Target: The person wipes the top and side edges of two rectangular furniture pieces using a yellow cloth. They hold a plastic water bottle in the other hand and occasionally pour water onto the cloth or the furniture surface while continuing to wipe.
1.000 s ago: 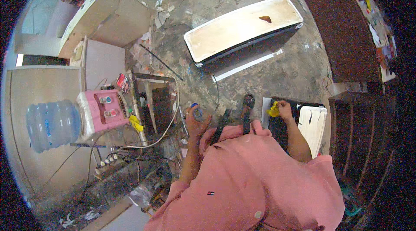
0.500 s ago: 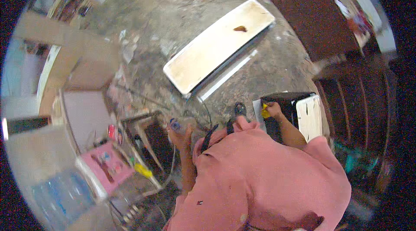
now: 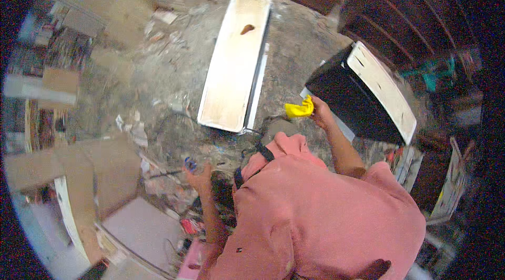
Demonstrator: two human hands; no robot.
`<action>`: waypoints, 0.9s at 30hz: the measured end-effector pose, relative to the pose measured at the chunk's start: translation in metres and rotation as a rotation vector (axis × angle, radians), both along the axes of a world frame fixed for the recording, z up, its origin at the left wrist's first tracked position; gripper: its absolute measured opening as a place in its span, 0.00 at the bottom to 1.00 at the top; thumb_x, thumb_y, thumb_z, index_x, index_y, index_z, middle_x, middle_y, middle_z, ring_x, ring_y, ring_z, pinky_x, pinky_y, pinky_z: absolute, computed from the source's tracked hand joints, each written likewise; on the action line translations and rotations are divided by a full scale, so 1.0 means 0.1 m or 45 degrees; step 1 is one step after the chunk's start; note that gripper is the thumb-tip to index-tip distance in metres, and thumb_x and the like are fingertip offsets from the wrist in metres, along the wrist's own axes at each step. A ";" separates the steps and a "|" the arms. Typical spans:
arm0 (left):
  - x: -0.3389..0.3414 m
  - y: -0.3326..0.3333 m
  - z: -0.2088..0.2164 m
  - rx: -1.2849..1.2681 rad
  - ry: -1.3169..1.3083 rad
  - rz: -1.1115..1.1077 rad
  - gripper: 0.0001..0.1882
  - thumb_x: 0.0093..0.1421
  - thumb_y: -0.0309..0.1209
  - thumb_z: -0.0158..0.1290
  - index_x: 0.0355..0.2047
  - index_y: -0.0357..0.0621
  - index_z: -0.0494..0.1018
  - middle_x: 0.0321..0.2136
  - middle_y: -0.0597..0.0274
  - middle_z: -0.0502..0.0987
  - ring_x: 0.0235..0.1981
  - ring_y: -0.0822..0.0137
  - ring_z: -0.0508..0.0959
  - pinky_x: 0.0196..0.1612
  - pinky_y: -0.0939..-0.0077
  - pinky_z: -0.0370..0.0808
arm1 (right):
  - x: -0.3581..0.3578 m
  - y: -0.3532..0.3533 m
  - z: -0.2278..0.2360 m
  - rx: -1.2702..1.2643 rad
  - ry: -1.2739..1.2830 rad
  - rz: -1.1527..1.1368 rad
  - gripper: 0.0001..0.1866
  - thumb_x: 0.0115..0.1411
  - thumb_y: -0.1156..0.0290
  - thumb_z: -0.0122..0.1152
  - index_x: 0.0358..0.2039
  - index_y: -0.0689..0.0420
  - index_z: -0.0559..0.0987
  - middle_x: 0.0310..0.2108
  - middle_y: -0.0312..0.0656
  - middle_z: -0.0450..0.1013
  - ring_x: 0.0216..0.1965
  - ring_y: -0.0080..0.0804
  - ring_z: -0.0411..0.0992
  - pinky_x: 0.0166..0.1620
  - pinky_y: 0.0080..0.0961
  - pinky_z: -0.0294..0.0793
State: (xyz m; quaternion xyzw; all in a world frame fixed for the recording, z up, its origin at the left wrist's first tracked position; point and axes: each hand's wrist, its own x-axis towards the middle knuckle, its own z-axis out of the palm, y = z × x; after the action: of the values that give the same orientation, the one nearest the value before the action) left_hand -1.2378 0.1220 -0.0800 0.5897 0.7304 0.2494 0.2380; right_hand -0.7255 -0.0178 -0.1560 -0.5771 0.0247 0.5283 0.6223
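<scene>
My right hand [image 3: 321, 114] is closed on a bright yellow cloth [image 3: 299, 108], which hangs off to the left of the fingers above the floor. Low on the left, my left hand [image 3: 199, 178] curls around a small object with a blue round part [image 3: 190, 164]; blur hides its kind. Ahead of me lies a long cream panel with a white rim [image 3: 229, 69], raised a little off the floor. A small brown patch or object [image 3: 247, 29] shows near its far end; I cannot tell which. Neither hand touches the panel.
Right of my right hand stands a black box-like piece [image 3: 344, 93] with a cream panel [image 3: 381, 88] on one side. Brown slatted furniture [image 3: 405, 17] lines the far right. Cardboard [image 3: 113, 169] and boards stand at the left. Scraps litter the floor [image 3: 158, 85].
My view has swung to the right, so the long panel appears more upright and further left. The yellow cloth has come away from beside the black piece, still in my right hand.
</scene>
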 end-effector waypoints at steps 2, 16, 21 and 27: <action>-0.11 0.32 0.04 0.036 -0.018 -0.135 0.43 0.41 0.35 0.73 0.55 0.31 0.67 0.49 0.45 0.73 0.50 0.49 0.74 0.56 0.59 0.70 | -0.14 0.10 0.22 0.110 0.116 -0.100 0.17 0.68 0.60 0.48 0.52 0.52 0.75 0.43 0.37 0.77 0.42 0.31 0.76 0.47 0.34 0.76; 0.90 1.62 0.18 -0.055 -0.468 -0.707 0.37 0.42 0.30 0.72 0.52 0.38 0.68 0.49 0.53 0.72 0.49 0.57 0.73 0.55 0.63 0.70 | -0.97 -0.64 -1.03 -0.700 -0.669 0.219 0.11 0.61 0.73 0.56 0.42 0.56 0.82 0.34 0.39 0.79 0.31 0.29 0.77 0.33 0.29 0.78; 1.28 2.18 0.13 -0.153 -0.656 -1.245 0.34 0.44 0.29 0.71 0.51 0.40 0.69 0.47 0.55 0.72 0.49 0.59 0.72 0.57 0.64 0.68 | -2.05 -0.82 -0.85 -0.929 -0.583 -0.280 0.13 0.63 0.69 0.56 0.45 0.57 0.82 0.32 0.39 0.80 0.30 0.27 0.77 0.32 0.28 0.76; 1.61 2.76 -0.11 -0.131 -0.549 -1.904 0.32 0.45 0.29 0.71 0.50 0.40 0.70 0.47 0.55 0.72 0.49 0.58 0.73 0.52 0.65 0.71 | -3.66 -0.19 -0.73 -0.840 -0.401 -0.685 0.13 0.65 0.68 0.57 0.45 0.60 0.82 0.36 0.39 0.80 0.34 0.26 0.77 0.37 0.25 0.76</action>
State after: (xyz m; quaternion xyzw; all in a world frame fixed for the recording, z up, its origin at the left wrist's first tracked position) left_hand -1.0769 0.3984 -0.0906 0.8522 0.0871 0.0978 0.5066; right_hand -1.0915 -0.0370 -0.2290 -0.7908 0.2458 0.2175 0.5166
